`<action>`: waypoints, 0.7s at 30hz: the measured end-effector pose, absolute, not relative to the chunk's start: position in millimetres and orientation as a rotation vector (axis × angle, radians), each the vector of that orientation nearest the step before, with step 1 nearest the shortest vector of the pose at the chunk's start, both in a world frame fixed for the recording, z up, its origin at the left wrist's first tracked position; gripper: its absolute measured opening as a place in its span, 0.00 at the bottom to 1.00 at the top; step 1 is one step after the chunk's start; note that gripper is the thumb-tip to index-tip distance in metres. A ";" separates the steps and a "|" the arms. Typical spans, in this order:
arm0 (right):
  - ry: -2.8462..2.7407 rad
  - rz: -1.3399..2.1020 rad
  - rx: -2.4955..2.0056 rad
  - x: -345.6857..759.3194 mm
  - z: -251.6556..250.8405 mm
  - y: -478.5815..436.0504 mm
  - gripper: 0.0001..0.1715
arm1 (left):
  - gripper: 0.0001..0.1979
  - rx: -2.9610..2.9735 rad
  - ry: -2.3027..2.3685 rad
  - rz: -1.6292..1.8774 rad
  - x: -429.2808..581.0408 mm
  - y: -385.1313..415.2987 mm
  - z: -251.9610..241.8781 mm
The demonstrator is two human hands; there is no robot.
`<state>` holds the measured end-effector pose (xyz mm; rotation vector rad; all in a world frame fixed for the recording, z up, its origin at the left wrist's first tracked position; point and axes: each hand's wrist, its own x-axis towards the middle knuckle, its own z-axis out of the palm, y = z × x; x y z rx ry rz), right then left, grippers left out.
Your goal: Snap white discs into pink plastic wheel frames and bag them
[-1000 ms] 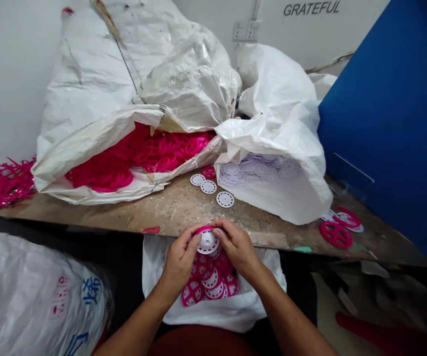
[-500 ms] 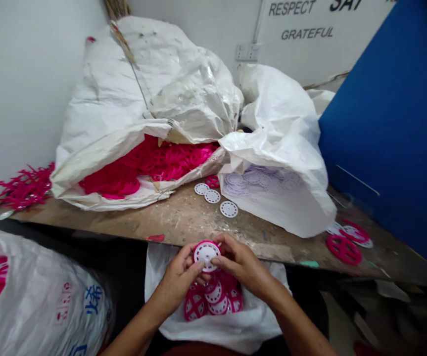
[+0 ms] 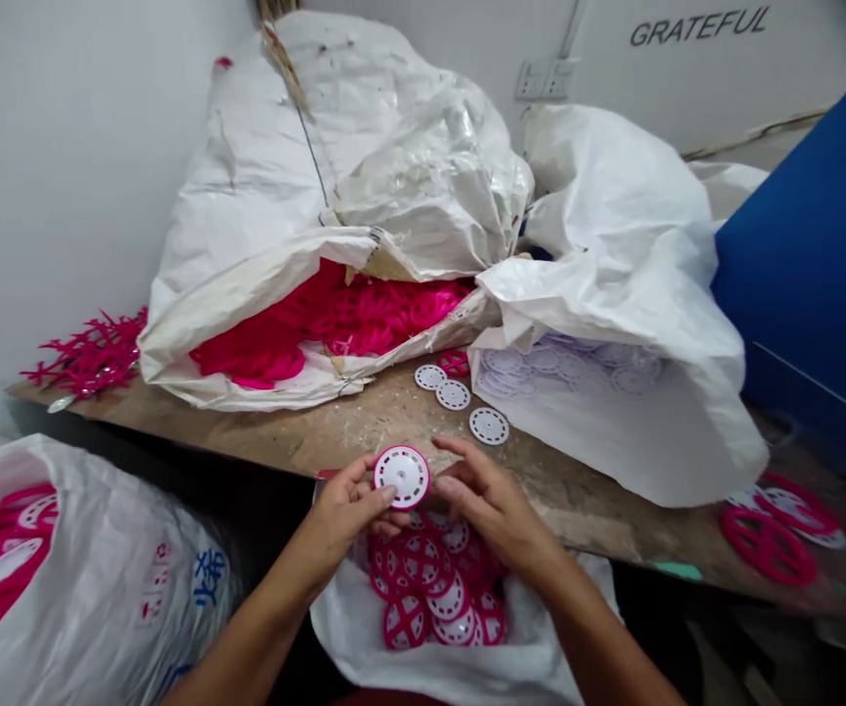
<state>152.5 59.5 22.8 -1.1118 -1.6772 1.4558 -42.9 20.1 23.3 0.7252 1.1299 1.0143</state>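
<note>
Between thumb and fingers, my left hand (image 3: pixel 356 505) grips a plastic disc (image 3: pixel 412 471), white and slotted on its face with a pink rim around it. My right hand (image 3: pixel 485 500) is just to the right of the disc, fingers apart and holding nothing. Below both hands, a white sack (image 3: pixel 364 652) in front of me holds a heap of pink-and-white discs (image 3: pixel 452 598). On the table just beyond lie several loose parts: a white disc (image 3: pixel 488 426), more white discs and a pink spoked ring (image 3: pixel 454 363).
A large white sack (image 3: pixel 209 255) spills pink rings (image 3: pixel 305 324); beside it another sack (image 3: pixel 614 235) holds white discs (image 3: pixel 562 365). Pink sprues (image 3: pixel 91 353) lie at the table's left. A plastic bag (image 3: pixel 121 549) stands lower left. Pink rings (image 3: pixel 768 544) lie at right, near a blue panel (image 3: pixel 820 255).
My right hand has let go of the disc and moved away to the right. The disc stays in my left hand. The view has shifted left.
</note>
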 end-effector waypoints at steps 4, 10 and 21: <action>-1.601 1.429 -1.027 133.6 12.6 42.8 0.25 | 0.24 0.728 1.107 1.047 -28.1 15.2 19.9; -1.810 1.367 -1.039 157.3 21.7 38.9 0.21 | 0.18 0.883 1.077 0.979 -21.1 0.4 16.4; -2.239 0.216 -1.523 203.8 -13.9 125.7 0.23 | 0.15 1.569 1.311 0.816 -65.9 28.0 41.7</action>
